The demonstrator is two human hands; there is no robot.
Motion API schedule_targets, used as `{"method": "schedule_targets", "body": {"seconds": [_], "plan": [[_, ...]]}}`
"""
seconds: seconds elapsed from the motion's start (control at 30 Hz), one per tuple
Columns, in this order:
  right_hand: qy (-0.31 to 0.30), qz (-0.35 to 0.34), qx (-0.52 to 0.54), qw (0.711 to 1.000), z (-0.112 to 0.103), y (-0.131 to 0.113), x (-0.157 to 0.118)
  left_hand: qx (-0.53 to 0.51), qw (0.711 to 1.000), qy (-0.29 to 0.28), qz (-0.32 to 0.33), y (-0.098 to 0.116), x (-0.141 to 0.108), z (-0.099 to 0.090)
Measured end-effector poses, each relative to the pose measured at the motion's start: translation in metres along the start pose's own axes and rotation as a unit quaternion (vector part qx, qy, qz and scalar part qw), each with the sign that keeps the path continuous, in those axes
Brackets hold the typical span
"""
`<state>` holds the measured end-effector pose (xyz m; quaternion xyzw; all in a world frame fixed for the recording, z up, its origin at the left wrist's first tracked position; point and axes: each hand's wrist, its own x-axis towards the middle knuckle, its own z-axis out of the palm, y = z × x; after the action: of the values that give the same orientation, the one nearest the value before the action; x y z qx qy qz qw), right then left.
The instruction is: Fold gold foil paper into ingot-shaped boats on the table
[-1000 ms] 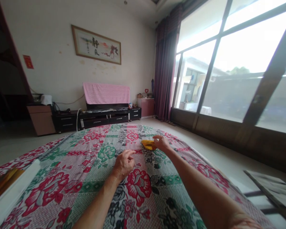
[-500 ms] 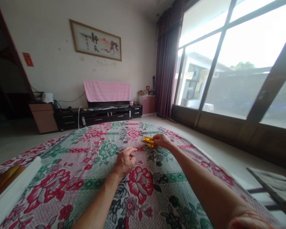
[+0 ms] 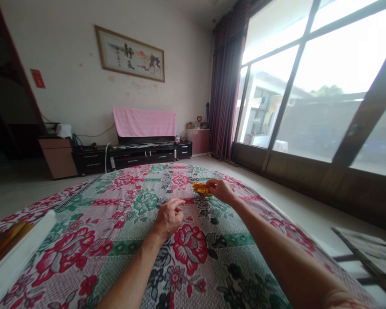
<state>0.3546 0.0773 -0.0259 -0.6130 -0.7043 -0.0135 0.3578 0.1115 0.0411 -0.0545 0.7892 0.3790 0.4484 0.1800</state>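
Observation:
Shiny gold folded foil paper (image 3: 200, 188) is pinched in the fingers of my right hand (image 3: 219, 190), over the far right part of the flowered tablecloth (image 3: 144, 201). Nearer the middle, my left hand (image 3: 170, 217) rests on the cloth with its fingers curled together. Whether anything is inside that hand is hidden. A gap of patterned cloth separates my left hand from the gold foil.
At the left edge of the table lies a white box or wrapper (image 3: 25, 253) with gold-brown sheets (image 3: 9, 242) in it. A stool (image 3: 369, 249) stands beside the table at the right. Beyond are a black cabinet (image 3: 131, 159) and large windows.
My right hand has shifted slightly, and the gold foil in it has tilted and looks narrower. My left hand has stayed where it was.

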Motion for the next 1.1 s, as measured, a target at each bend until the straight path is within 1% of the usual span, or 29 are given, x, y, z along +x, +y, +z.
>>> {"method": "schedule_targets", "body": {"seconds": [0.13,0.3,0.43,0.7,1.1], "plan": [[0.023,-0.025,-0.018,0.999,-0.001,0.000,-0.006,-0.002,1.000,0.000,-0.001,0.000,0.000,0.000],[0.031,-0.033,-0.030,0.999,-0.001,0.002,-0.009,0.002,1.000,0.001,0.003,0.000,0.000,0.000],[0.026,-0.024,-0.040,0.999,0.000,0.006,-0.008,0.007,1.000,0.005,0.010,0.000,0.000,0.000],[0.020,-0.003,-0.035,0.999,0.002,0.008,-0.011,0.002,1.000,0.001,-0.002,0.001,0.000,0.000],[0.043,0.001,-0.017,0.999,0.008,0.012,-0.014,0.011,1.000,0.001,0.001,0.001,0.000,-0.001]]}}
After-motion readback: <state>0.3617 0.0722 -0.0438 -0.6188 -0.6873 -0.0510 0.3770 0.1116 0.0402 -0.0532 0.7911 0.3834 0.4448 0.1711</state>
